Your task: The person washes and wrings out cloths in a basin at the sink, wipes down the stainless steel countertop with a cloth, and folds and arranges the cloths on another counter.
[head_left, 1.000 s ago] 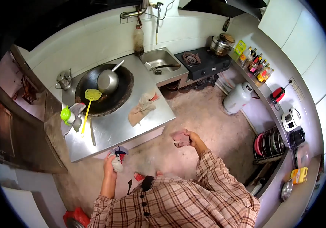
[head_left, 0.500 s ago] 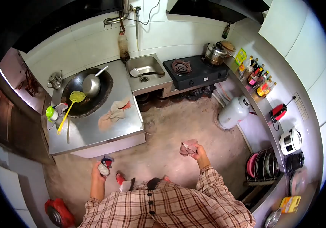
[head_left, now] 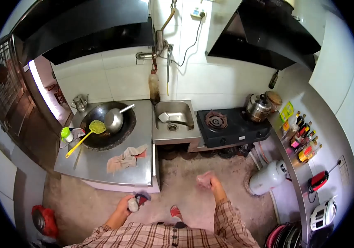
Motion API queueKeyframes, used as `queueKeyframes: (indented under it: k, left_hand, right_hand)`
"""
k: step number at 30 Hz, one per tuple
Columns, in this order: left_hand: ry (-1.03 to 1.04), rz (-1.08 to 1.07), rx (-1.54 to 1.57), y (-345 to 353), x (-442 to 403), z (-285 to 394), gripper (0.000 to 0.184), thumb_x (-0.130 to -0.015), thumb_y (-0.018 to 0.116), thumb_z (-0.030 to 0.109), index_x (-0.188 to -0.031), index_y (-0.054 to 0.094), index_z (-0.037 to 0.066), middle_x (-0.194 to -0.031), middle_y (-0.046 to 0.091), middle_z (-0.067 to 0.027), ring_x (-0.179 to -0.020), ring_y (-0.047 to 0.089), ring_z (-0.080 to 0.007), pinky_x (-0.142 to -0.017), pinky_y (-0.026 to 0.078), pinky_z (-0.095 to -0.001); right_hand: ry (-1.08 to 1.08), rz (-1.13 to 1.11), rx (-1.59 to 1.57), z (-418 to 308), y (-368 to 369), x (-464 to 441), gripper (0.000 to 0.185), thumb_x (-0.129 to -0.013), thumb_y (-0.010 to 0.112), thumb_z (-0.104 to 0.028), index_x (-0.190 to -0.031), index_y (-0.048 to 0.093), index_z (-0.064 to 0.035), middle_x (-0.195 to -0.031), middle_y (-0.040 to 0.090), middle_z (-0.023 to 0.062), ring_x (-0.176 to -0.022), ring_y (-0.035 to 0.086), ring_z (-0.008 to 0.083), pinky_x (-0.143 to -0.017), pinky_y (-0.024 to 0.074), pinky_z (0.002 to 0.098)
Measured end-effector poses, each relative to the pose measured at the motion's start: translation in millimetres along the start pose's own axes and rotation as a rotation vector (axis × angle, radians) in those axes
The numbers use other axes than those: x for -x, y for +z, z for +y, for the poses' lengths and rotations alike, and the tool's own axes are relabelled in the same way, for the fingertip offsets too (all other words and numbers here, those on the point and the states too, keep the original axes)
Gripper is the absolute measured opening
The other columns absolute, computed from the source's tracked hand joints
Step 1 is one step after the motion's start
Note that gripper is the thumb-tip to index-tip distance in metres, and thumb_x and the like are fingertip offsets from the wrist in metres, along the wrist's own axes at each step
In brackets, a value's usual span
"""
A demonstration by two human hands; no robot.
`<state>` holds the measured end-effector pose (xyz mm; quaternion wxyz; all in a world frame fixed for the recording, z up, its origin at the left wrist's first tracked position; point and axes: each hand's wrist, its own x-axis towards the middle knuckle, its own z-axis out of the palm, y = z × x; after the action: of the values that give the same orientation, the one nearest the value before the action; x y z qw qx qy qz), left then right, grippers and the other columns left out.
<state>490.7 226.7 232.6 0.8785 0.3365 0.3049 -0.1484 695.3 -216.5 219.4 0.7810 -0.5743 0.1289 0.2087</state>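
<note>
My left hand (head_left: 123, 206) is closed round a bundle of cloth (head_left: 133, 204), pale grey with dark blue and red parts, just in front of the steel counter (head_left: 102, 175). Out over the floor, my right hand (head_left: 215, 182) grips a crumpled pinkish cloth (head_left: 204, 180), somewhat blurred. On the counter lies a beige and pink rag (head_left: 128, 158). Behind it, a large black wok (head_left: 123, 134) holds a metal ladle (head_left: 114, 120), and a yellow slotted spatula (head_left: 97, 127) rests across its rim.
A steel sink (head_left: 177, 131) with a turner stands beside a black gas stove (head_left: 230, 138) carrying a pot (head_left: 258, 108). On the right are a gas cylinder (head_left: 266, 177) and a shelf with bottles. A red bag (head_left: 49, 221) sits on the floor at left.
The view has tilted up and shifted, showing more of the wall and range hoods. The counter and stove now lie further ahead. Both hands still hold their cloths.
</note>
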Motion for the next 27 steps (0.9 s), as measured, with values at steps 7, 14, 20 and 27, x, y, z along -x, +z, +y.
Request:
queueKeyframes:
  k: [7,14,20,27]
  left_hand:
    - [0.067,0.005,-0.052,95.7,-13.3,7.9,0.029,-0.082,0.058,0.022,-0.108,0.055,0.008,-0.084,0.064,-0.0104,-0.068,0.064,-0.0245,-0.057,0.054,-0.0385]
    - [0.165,0.146,-0.021,99.3,3.6,-3.8,0.04,-0.083,0.054,0.018,-0.122,0.05,0.007,-0.082,0.064,-0.0105,-0.063,0.063,-0.0207,-0.051,0.054,-0.0347]
    - [0.131,0.391,0.178,85.0,29.8,-53.4,0.044,-0.084,0.049,0.019,-0.126,0.048,0.007,-0.086,0.065,-0.0131,-0.068,0.065,-0.025,-0.049,0.051,-0.0339]
    - [0.175,0.514,0.238,151.3,25.1,-101.8,0.027,-0.088,0.051,0.03,-0.095,0.059,0.005,-0.074,0.064,-0.0107,-0.059,0.061,-0.0249,-0.05,0.051,-0.0406]
  right_hand:
    - [-0.219,0.17,0.755,-76.8,-16.2,-157.2,0.025,-0.09,0.052,-0.025,-0.099,0.06,-0.0037,-0.087,0.065,0.012,-0.075,0.063,0.0236,-0.059,0.0506,0.0359]
    - [-0.486,0.307,1.178,-105.1,30.6,-266.3,0.028,-0.088,0.053,-0.027,-0.103,0.059,-0.0039,-0.094,0.064,0.0126,-0.087,0.061,0.0264,-0.077,0.0485,0.0362]
    - [-0.586,0.325,1.34,-23.7,92.1,-371.0,0.038,-0.083,0.057,-0.02,-0.116,0.047,-0.0057,-0.118,0.045,0.0145,-0.101,0.054,0.0332,-0.088,0.042,0.0455]
    - [-0.141,-0.506,0.924,-67.4,229.9,-260.7,0.031,-0.085,0.06,-0.018,-0.109,0.059,0.0021,-0.086,0.062,0.0118,-0.07,0.061,0.0219,-0.056,0.0486,0.0373]
